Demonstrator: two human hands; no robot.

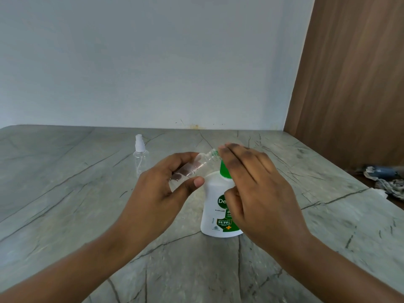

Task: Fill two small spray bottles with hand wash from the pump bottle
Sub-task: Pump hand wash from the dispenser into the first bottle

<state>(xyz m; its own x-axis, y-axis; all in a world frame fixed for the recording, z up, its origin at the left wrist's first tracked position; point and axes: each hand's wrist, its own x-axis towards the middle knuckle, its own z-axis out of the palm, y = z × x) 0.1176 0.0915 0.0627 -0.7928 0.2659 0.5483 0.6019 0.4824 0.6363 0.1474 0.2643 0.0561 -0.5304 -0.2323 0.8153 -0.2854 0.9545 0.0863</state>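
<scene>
A white pump bottle (215,206) of hand wash with a green pump stands upright on the marble counter. My left hand (161,189) grips a small clear spray bottle (196,166) without its cap, tilted so its open neck points at the green pump's nozzle. My right hand (253,184) lies flat over the pump head, fingers spread and covering it. A second clear spray bottle (140,157) with its white spray cap on stands upright farther back on the left.
The grey veined marble counter (87,215) runs to a pale wall behind. A wooden panel (349,84) rises on the right. Crumpled cloth and a dark object (387,178) lie beyond the counter's right edge.
</scene>
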